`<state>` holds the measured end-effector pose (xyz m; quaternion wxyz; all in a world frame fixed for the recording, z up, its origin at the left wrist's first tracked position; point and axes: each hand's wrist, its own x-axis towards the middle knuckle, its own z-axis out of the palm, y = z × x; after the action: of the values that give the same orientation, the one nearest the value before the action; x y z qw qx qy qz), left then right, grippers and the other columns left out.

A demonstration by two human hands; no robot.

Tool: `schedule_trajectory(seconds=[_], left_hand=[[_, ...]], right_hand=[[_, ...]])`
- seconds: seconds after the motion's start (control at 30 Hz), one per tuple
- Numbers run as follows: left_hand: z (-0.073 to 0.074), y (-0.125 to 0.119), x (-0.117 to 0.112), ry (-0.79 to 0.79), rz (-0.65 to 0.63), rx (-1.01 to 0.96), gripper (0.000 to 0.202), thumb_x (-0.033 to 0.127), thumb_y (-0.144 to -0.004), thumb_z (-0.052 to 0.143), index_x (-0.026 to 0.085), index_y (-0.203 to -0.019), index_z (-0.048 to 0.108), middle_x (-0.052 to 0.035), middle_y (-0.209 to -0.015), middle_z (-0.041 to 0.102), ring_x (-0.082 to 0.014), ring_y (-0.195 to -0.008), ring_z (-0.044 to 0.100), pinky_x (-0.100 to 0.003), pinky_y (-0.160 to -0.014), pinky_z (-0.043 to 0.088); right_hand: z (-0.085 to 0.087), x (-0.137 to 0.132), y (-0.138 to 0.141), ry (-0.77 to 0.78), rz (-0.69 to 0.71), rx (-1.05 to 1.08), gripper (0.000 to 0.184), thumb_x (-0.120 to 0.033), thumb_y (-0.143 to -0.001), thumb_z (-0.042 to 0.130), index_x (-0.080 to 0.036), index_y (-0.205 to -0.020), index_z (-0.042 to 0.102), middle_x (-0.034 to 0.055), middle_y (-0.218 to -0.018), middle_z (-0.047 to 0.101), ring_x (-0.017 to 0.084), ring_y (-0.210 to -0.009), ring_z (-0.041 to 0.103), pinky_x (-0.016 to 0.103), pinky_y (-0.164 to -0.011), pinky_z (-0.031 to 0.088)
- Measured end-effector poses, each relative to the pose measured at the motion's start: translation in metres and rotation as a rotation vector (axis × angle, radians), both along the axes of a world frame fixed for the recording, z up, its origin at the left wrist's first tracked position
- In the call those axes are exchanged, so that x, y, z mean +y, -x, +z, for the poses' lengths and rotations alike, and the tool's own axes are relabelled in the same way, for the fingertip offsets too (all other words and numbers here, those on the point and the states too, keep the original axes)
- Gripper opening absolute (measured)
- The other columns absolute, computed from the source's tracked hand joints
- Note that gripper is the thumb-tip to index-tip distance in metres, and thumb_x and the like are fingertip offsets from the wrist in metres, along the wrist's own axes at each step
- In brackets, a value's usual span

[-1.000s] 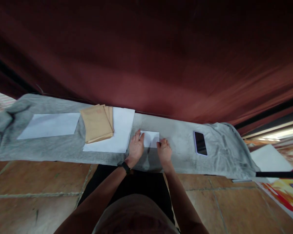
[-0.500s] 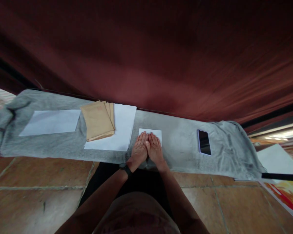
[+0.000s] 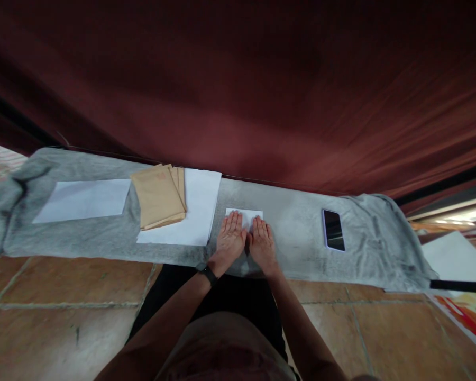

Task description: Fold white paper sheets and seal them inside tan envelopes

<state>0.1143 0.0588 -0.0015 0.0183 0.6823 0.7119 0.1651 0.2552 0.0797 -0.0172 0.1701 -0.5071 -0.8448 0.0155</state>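
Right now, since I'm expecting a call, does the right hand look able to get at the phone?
Probably yes: the right hand lies flat, partly over the small white paper, gripping nothing, and only grey cloth shows between it and the phone.

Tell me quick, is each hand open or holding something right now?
Left hand: open, palm down on the small white paper, not gripping it.
Right hand: open, palm down at its right side, gripping nothing.

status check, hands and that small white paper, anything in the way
Left hand and right hand laid flat, fingers forward. Small white paper partly covered by both. Nothing else on it; phone apart, to the right.
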Motion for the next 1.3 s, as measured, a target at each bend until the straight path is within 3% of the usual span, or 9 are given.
schedule_trajectory(seconds=[0.2,0.47,0.7,0.97,1.17,1.3], left_hand=[[-0.001,-0.015,0.017,0.024,-0.140,-0.014,0.060,0.037,-0.106,0.028,0.004,-0.156,0.037,-0.0175,-0.164,0.038,-0.0255,-0.157,0.025,-0.047,-0.129,0.023],[-0.001,0.014,0.010,-0.008,-0.096,0.037,0.062,0.035,-0.105,0.031,-0.001,-0.156,0.034,-0.0219,-0.165,0.032,-0.0285,-0.158,0.023,-0.049,-0.128,0.024],[-0.004,0.018,0.008,0.036,-0.073,0.062,0.062,0.027,-0.101,0.034,0.003,-0.158,0.033,-0.0190,-0.166,0.033,-0.0291,-0.158,0.021,-0.052,-0.129,0.021],[0.001,0.014,0.007,0.071,-0.049,-0.009,0.060,0.016,-0.098,0.027,0.003,-0.156,0.037,-0.0196,-0.166,0.032,-0.0299,-0.159,0.014,-0.054,-0.129,0.015],[0.004,0.007,0.008,0.056,-0.003,-0.073,0.061,0.027,-0.099,0.034,0.013,-0.159,0.037,-0.0171,-0.166,0.032,-0.0279,-0.159,0.015,-0.056,-0.129,0.016],[0.002,0.005,0.011,0.058,-0.010,-0.026,0.061,0.029,-0.100,0.031,0.000,-0.154,0.038,-0.0246,-0.165,0.031,-0.0330,-0.158,0.017,-0.058,-0.128,0.015]], right_hand=[[0.004,0.000,0.001,0.012,0.011,-0.064,0.056,-0.012,-0.102,0.034,-0.004,-0.156,0.039,0.0195,-0.162,0.040,0.026,-0.153,0.034,0.049,-0.124,0.029],[0.009,0.001,0.002,0.039,-0.011,-0.010,0.052,-0.027,-0.108,0.037,-0.005,-0.155,0.042,0.0200,-0.161,0.041,0.028,-0.151,0.039,0.050,-0.124,0.030],[0.016,0.015,0.020,0.051,0.096,0.000,0.044,-0.017,-0.107,0.034,-0.008,-0.141,0.060,0.0179,-0.156,0.050,0.027,-0.149,0.041,0.051,-0.124,0.029],[0.012,0.026,0.037,0.116,0.075,-0.008,0.050,-0.027,-0.109,0.032,-0.012,-0.154,0.046,0.0149,-0.161,0.044,0.025,-0.153,0.035,0.050,-0.125,0.027],[0.010,0.023,0.025,0.048,0.030,0.011,0.048,-0.024,-0.108,0.035,-0.010,-0.152,0.049,0.0188,-0.160,0.044,0.029,-0.150,0.040,0.055,-0.122,0.030],[0.010,0.023,0.025,0.058,-0.007,-0.027,0.050,-0.024,-0.107,0.034,-0.007,-0.153,0.047,0.0193,-0.161,0.042,0.028,-0.151,0.038,0.053,-0.123,0.028]])
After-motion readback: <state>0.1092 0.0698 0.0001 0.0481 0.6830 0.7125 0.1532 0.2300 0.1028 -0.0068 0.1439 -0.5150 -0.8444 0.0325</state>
